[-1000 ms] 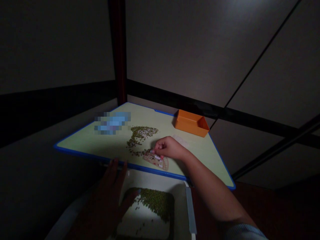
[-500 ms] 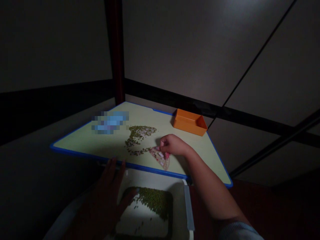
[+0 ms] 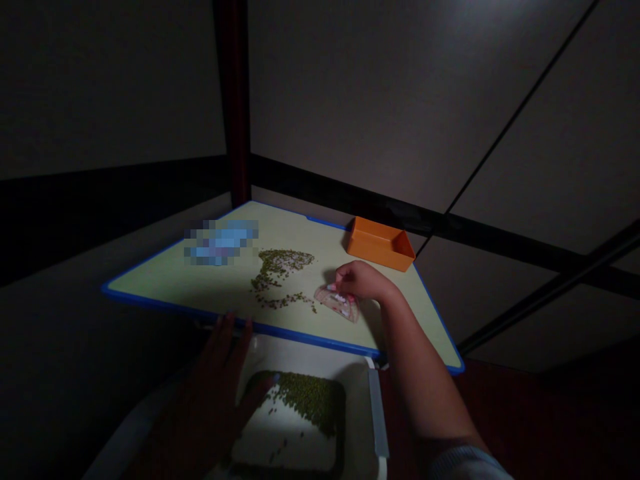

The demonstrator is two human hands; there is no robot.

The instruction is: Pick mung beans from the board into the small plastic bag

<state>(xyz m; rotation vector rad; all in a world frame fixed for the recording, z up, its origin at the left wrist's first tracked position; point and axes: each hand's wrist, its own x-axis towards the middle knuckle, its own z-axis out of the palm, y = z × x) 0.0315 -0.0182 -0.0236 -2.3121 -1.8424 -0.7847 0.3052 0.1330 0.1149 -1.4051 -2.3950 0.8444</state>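
Between the bent fingers of my right hand (image 3: 363, 280) is a thin, clear, half-round protractor (image 3: 343, 308) with pink and white decoration. It is tilted over the pale board (image 3: 235, 280), just right of a scatter of green beans (image 3: 285, 262). Dark in shadow, my left hand (image 3: 215, 373) has its fingers spread over the left side of a white plastic container (image 3: 357, 400). Its fingertips reach the board's blue front edge, and its thumb extends over the container. More green beans (image 3: 315, 400) lie inside that container, heaped toward its far right.
An orange open box (image 3: 380, 247) stands at the board's back right corner. A blurred-out blue item (image 3: 223, 243) lies at the back left. Dark panelled walls (image 3: 350, 100) close in behind the board, with a reddish post (image 3: 237, 100) at the corner.
My right hand has moved right with the protractor, away from the scattered beans, and turned it. A few beans trail where it was. My left hand stays in place.
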